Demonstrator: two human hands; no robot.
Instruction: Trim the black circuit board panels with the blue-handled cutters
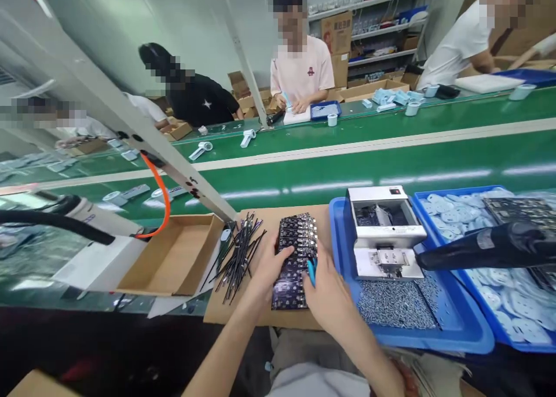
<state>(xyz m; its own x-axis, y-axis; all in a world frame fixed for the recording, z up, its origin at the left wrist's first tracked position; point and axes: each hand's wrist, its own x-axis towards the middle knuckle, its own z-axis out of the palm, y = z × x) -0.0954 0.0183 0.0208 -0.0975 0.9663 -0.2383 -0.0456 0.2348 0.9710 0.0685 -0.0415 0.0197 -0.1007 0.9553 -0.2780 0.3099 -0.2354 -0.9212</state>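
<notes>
A dark panel of small circuit boards [289, 281] lies on the brown cardboard sheet in front of me. My left hand [270, 264] grips its left edge, with the thumb on top of the boards. Across from it, my right hand [324, 281] is closed around a blue-handled tool [311, 271] at the panel's right side. The tool's working end is hidden, so I cannot tell its exact kind. Left of the panel lies a loose pile of thin black wires [238, 258], apart from my left hand.
Right of the cardboard sheet [324, 212], a blue tray [460, 322] holds a white screw feeder [386, 229] and many small screws. Another blue tray [532, 346] contains pale blue parts. An open carton [169, 258] stands left, below a slanted metal post. Co-workers sit beyond the green conveyor [391, 160].
</notes>
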